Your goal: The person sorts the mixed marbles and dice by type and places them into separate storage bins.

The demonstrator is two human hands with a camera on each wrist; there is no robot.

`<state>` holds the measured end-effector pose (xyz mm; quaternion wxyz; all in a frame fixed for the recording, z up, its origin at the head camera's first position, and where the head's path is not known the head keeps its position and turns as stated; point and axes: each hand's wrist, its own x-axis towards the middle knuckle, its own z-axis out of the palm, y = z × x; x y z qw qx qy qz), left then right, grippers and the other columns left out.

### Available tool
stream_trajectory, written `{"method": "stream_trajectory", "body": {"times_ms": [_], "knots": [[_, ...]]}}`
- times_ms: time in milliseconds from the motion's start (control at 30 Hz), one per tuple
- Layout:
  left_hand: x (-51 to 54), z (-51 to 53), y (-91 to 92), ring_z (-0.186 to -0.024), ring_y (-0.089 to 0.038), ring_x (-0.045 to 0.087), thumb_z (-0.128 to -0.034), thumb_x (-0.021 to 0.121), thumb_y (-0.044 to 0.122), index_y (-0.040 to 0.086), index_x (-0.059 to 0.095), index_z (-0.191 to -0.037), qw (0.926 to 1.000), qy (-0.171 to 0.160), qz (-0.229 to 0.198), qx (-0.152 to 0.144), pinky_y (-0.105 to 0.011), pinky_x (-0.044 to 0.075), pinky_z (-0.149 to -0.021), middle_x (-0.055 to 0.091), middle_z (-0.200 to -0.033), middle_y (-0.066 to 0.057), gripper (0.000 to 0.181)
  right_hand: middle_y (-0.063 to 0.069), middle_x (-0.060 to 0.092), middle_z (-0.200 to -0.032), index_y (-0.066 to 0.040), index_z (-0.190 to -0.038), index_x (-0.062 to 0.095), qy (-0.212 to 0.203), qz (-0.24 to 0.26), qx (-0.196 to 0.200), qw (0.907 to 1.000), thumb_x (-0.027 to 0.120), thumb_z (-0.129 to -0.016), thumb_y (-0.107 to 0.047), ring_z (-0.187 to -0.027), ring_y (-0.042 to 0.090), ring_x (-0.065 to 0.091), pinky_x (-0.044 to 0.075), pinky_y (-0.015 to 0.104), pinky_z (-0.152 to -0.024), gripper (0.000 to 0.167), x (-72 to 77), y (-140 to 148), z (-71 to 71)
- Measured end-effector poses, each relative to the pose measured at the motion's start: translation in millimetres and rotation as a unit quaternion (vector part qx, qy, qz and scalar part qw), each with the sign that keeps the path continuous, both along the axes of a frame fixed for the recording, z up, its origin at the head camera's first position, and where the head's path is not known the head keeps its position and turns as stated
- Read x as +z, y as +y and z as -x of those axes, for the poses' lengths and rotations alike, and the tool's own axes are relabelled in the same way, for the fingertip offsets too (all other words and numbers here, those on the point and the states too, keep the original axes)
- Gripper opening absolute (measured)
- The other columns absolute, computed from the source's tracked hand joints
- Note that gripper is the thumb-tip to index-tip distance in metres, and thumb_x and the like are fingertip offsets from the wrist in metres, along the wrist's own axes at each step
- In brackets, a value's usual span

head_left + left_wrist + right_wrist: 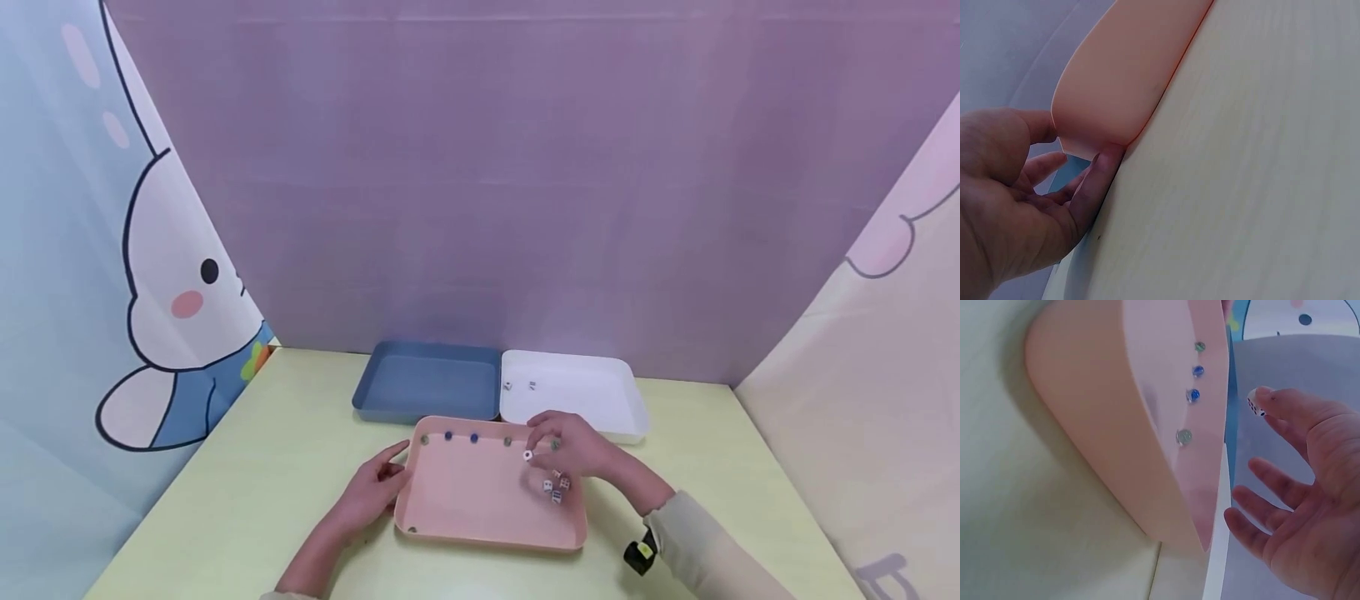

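My right hand (573, 446) pinches a white die (1255, 403) between thumb and forefinger, above the right part of the pink tray (465, 492); its other fingers are spread. My left hand (372, 492) touches the pink tray's left side, thumb low on the wall and a fingertip near the rim, as the left wrist view shows. Several dice (557, 497) are clustered at the tray's right, below the right hand. Two blue marbles (474, 438) and several greenish glass marbles (507, 442) lie mostly along the far wall, with one near the front left corner.
Behind the pink tray stand a blue tray (435, 379) on the left and a white tray (581, 392) on the right. Two dice (532, 386) lie in the white tray. The pale table (262, 467) meets a purple backdrop (480, 183) at its far edge.
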<state>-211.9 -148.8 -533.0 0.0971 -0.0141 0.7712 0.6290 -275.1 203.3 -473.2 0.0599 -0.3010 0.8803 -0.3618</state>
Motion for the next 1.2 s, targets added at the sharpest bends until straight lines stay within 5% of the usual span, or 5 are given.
{"method": "stream_trajectory", "body": {"times_ms": [333,567,900,1200], "knots": [[-3.1,-1.7,-2.4,-0.086,-0.024,0.056,-0.0971,0.06,0.012,0.02,0.031,-0.153,0.9997,0.007,0.014,0.019,-0.04,0.055,-0.059,0.055,-0.107,-0.015,0.063,0.007,0.066,-0.115,-0.021,-0.087,0.074,0.0,0.044,-0.004,0.999,0.077,-0.084,-0.02,-0.111,0.026,0.058,0.05,0.043,-0.082,0.005,4.4,6,16.5],[-1.8,-0.9,-2.0,-0.086,-0.024,0.056,-0.0965,0.06,0.012,0.023,0.03,-0.154,0.9993,0.011,0.026,0.024,-0.039,0.054,-0.058,0.055,-0.109,-0.014,0.066,0.008,0.067,-0.114,-0.017,-0.089,0.073,0.022,0.046,-0.005,0.9987,0.076,-0.085,-0.021,-0.11,0.029,0.059,0.049,0.055,-0.082,0.006,7.8,10,23.4],[-1.4,2.6,-2.0,-0.085,-0.024,0.056,-0.097,0.06,0.012,0.021,0.032,-0.153,0.9992,0.023,0.019,0.028,-0.038,0.054,-0.059,0.056,-0.107,-0.014,0.063,0.014,0.058,-0.129,-0.013,-0.09,0.074,0.0,0.089,-0.069,0.9936,0.079,-0.083,-0.017,-0.123,0.035,0.049,0.039,0.064,-0.094,0.01,8.6,14,50.5],[-2.1,-2.1,0.1,-0.087,-0.025,0.056,-0.0976,0.059,0.013,0.021,0.029,-0.154,0.9998,0.015,0.001,0.015,-0.04,0.055,-0.061,0.054,-0.11,-0.016,0.064,0.021,0.056,-0.131,-0.005,-0.096,0.073,-0.053,0.132,-0.109,0.9838,0.076,-0.086,-0.017,-0.118,0.038,0.054,0.048,0.047,-0.094,0.016,3.6,26,74.0]]}}
